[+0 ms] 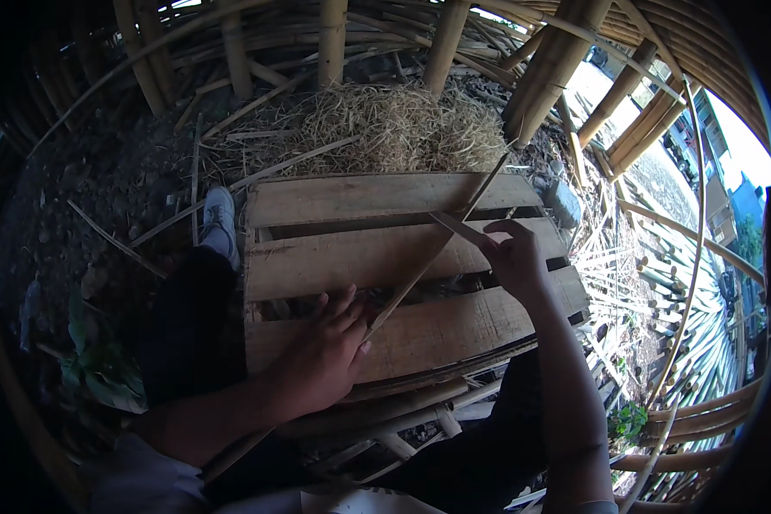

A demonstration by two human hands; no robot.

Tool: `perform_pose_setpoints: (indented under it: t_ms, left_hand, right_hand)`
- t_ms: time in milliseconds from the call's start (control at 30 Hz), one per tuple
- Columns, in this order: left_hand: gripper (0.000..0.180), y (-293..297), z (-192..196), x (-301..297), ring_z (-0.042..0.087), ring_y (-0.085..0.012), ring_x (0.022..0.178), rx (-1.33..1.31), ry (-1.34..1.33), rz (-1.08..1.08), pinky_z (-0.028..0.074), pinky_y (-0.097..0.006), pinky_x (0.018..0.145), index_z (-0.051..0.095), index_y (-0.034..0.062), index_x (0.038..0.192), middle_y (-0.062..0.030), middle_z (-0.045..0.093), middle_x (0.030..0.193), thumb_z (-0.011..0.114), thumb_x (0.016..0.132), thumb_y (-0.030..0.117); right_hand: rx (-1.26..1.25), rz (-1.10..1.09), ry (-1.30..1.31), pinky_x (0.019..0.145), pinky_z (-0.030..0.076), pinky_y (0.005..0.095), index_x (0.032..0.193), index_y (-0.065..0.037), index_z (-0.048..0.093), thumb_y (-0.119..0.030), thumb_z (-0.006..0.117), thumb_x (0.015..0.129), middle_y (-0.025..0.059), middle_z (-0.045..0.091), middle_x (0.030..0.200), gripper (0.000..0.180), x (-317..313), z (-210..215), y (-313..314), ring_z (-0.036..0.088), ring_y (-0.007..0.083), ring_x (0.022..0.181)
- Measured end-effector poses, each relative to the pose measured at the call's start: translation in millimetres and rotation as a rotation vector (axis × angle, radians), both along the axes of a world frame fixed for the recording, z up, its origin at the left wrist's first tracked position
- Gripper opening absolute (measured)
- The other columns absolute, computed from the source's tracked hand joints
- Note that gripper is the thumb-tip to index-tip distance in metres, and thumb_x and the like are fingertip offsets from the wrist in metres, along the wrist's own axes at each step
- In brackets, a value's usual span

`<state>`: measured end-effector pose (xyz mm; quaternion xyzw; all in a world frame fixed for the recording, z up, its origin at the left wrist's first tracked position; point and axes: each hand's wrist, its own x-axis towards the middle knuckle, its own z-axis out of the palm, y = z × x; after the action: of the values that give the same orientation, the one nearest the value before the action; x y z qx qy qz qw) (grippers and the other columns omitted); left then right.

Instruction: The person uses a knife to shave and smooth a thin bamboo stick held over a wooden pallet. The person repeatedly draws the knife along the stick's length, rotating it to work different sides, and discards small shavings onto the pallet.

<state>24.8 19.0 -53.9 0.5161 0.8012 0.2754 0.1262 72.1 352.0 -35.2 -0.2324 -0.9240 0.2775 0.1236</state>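
Note:
A long thin bamboo strip (419,272) runs diagonally over a slatted wooden bench top (317,259), from my lap up to beyond the far right edge. My left hand (324,358) rests low over the slats, thumb and fingers about the strip, which passes beneath the palm. Above the right part of the slats, my right hand (516,261) is closed on a knife, its handle hidden in the fist. The knife's flat pale blade (459,229) points up and left and meets or crosses the strip; whether it cuts in, I cannot tell.
Straw-like shavings (394,128) are heaped behind the bench. Thick bamboo posts (557,68) stand at the back. My shoe (219,216) is left of the bench. Many cut bamboo poles (702,317) lie at the right, and a thin bent strip (699,223) rises there.

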Motion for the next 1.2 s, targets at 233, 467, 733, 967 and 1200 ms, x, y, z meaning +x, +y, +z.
perform_pose_setpoints:
  t_ms: [233,467,733,967,1200]
  left_hand:
    - [0.047,3,0,-1,0.040,-0.0517,0.140,-0.008,-0.003,0.001,0.035,-0.055,0.118,0.041,-0.0138,0.140,-0.0377,0.043,0.145,0.053,0.100,0.009]
    - [0.044,1,-9,-4,0.051,-0.0512,0.131,0.047,0.080,0.003,0.043,-0.053,0.113,0.046,-0.0155,0.133,-0.0398,0.050,0.137,0.057,0.098,0.007]
    - [0.045,5,-2,-7,0.050,-0.0505,0.132,-0.022,-0.016,0.001,0.043,-0.053,0.113,0.045,-0.0154,0.136,-0.0384,0.051,0.137,0.054,0.099,0.009]
    - [0.046,3,-5,-8,0.047,-0.0502,0.136,-0.007,0.051,-0.045,0.041,-0.052,0.115,0.045,-0.0156,0.137,-0.0380,0.050,0.139,0.051,0.100,0.010]
    - [0.046,0,-3,-9,0.046,-0.0490,0.137,-0.032,0.015,-0.043,0.040,-0.052,0.116,0.045,-0.0157,0.137,-0.0372,0.049,0.141,0.051,0.100,0.010]
  right_hand:
    - [-0.034,0.137,0.313,0.063,0.051,0.0280,0.099,-0.001,0.075,-0.012,0.075,0.092,0.0085,0.073,0.082,0.013,-19,-30,24,0.063,0.0097,0.070]
    - [-0.067,0.006,0.240,0.064,0.051,0.0269,0.095,0.000,0.076,-0.010,0.075,0.091,0.0060,0.073,0.085,0.011,-25,-21,28,0.062,0.0087,0.073]
    - [-0.041,-0.014,0.278,0.060,0.048,0.0290,0.091,0.001,0.077,-0.016,0.079,0.089,0.0053,0.068,0.072,0.017,-35,-27,36,0.059,0.0096,0.066]
    - [-0.142,-0.030,0.145,0.061,0.050,0.0306,0.093,0.001,0.078,-0.019,0.078,0.090,0.0096,0.071,0.074,0.020,-29,-18,39,0.062,0.0110,0.067]
    - [-0.076,-0.104,-0.048,0.058,0.047,0.0411,0.075,0.002,0.072,-0.035,0.076,0.092,0.0112,0.065,0.062,0.041,-35,-22,36,0.057,0.0157,0.058]
